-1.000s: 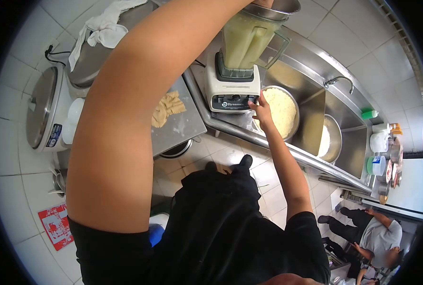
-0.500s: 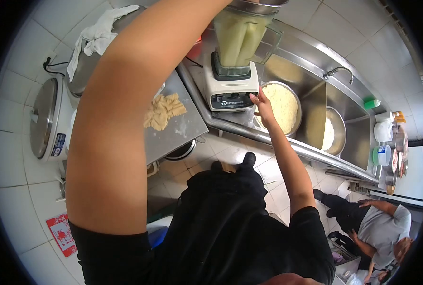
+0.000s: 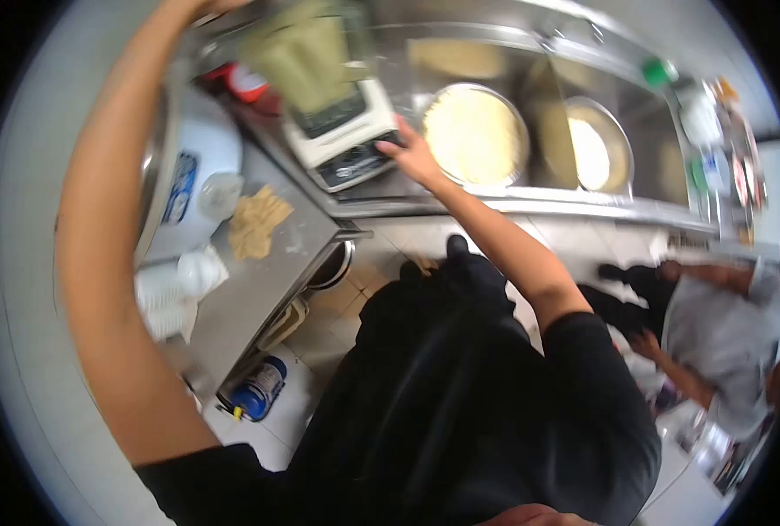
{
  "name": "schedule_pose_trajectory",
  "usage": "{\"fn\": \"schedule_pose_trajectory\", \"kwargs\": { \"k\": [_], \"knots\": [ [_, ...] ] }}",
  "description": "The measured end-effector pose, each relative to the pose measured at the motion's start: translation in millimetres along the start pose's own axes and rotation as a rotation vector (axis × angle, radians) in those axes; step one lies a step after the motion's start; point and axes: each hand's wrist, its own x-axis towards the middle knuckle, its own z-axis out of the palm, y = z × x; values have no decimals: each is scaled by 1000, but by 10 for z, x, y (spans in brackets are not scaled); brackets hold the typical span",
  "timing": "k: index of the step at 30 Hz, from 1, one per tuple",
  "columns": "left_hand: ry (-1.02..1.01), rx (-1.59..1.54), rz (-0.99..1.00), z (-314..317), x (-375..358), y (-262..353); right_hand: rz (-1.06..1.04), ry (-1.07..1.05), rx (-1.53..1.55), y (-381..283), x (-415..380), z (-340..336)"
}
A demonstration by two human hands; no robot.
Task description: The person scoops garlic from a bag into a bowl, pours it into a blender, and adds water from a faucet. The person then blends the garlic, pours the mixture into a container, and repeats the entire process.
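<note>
A blender with a cream base (image 3: pixel 346 131) and a clear jar (image 3: pixel 298 57) of pale green mixture stands on the metal ledge left of the sinks. My right hand (image 3: pixel 414 158) is at the right front corner of the base, thumb at the edge of its dark control panel and the other fingers against the side. My left hand (image 3: pixel 208 7) reaches up to the top edge of the view, near the jar's upper end. Its fingers are blurred and partly cut off, and the jar's top is out of view.
A steel bowl of pale yellow crumbly food (image 3: pixel 473 136) sits in the near sink, with another bowl of white contents (image 3: pixel 592 153) beyond. A crumpled tan cloth (image 3: pixel 258 221) and plastic tubs (image 3: pixel 171 294) lie on the left counter. A co-worker (image 3: pixel 723 324) is at right.
The view has turned, putting the blender and sinks farther left. My left hand has shifted left relative to the jar. My right hand stays at the base's corner.
</note>
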Motion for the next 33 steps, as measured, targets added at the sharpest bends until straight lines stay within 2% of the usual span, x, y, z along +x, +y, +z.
{"fn": "schedule_pose_trajectory", "kwargs": {
  "k": [2, 3, 4, 5, 7, 9, 11, 13, 15, 16, 17, 18, 19, 20, 21, 22, 24, 25, 26, 27, 29, 30, 31, 32, 33],
  "knots": [
    [-112, -68, 14, -182, -221, 225, 4, 19, -105, -176, -68, -69],
    [-158, -123, -9, -294, -359, 398, 85, 16, -95, -327, -154, -129],
    [-138, -65, 30, -224, -299, 187, 85, -10, -82, -368, -180, -171],
    [-107, -7, -22, -229, -369, 228, -115, 117, -20, -150, -133, -38],
    [-139, -121, -103, -190, -370, 40, -147, 149, 47, -159, -143, -12],
    [-181, -150, -97, -222, -427, 159, -159, 158, -52, -174, -155, -56],
    [-218, -181, -112, -229, -377, 143, -149, 120, -58, -185, -122, -154],
    [-163, -255, -181, -164, -423, -51, -99, 5, -20, -192, -62, -202],
    [-167, -59, -100, -168, -423, -22, 105, -149, -27, -397, -18, -366],
    [-166, 30, -99, -209, -459, 83, 75, -146, -119, -324, 56, -328],
    [10, -34, -123, -62, -427, -165, 46, -165, -145, -256, 114, -306],
    [-110, 36, -72, -83, -396, -511, -9, -152, -95, -183, 156, -245],
    [-238, 86, -10, -187, -396, -388, 58, -191, -84, -232, 148, -242],
    [-231, 117, -97, -332, -472, -30, 21, -150, -65, -133, 161, -173],
    [-217, 139, -162, -430, -514, 282, 73, -167, 22, -155, 134, -177],
    [-230, 126, -183, -424, -582, 340, 51, -130, -66, -127, 140, -176],
    [207, -234, 172, -396, -600, 359, 64, -111, -96, -210, 157, -217],
    [207, -242, 184, -365, -727, 83, 76, -79, -115, -266, 156, -259],
    [261, -350, 101, -330, -952, -387, -35, 50, -47, -500, 126, -274],
    [307, -455, 18, -297, -1063, -630, -157, 91, 102, -745, 185, -311],
    [422, -272, 130, -192, -1221, -141, -409, 154, 249, -1370, 280, -320],
    [439, -281, 206, -57, -1243, 22, -539, 122, 138, -1657, 310, -338],
    [466, -292, 295, 84, -1241, 144, -586, 197, 114, -2026, 226, -352],
    [462, -346, 258, 137, -1262, 196, -570, 91, 140, -2009, 411, -327],
    [457, -404, 224, 182, -1268, 212, -398, 55, 87, -2198, 377, -371]
  ]
}}
